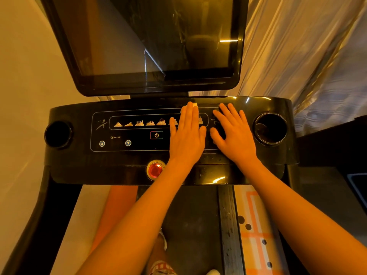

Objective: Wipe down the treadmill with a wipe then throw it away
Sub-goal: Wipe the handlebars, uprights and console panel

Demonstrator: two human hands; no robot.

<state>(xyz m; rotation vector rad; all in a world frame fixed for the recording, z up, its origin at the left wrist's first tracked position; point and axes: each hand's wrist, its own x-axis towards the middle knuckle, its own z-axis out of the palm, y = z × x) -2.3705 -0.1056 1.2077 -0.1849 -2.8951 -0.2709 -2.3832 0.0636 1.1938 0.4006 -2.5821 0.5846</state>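
The treadmill's glossy black console (129, 159) lies in front of me, with lit program icons and a power button. My left hand (186, 135) presses flat on the right part of the panel. A small white wipe (195, 104) is pinned under it, and only a corner shows past the fingertips. Just to the right, my right hand (235, 135) rests flat on the console with its fingers spread and nothing in it. The dark screen (151, 42) rises above the console.
A red emergency button (155, 170) sits at the console's front edge, near my left wrist. Round cup holders sit at the left end (58, 133) and the right end (271, 128). The belt (188, 215) runs below. A curtain (297, 56) hangs on the right and a wall (29, 76) stands on the left.
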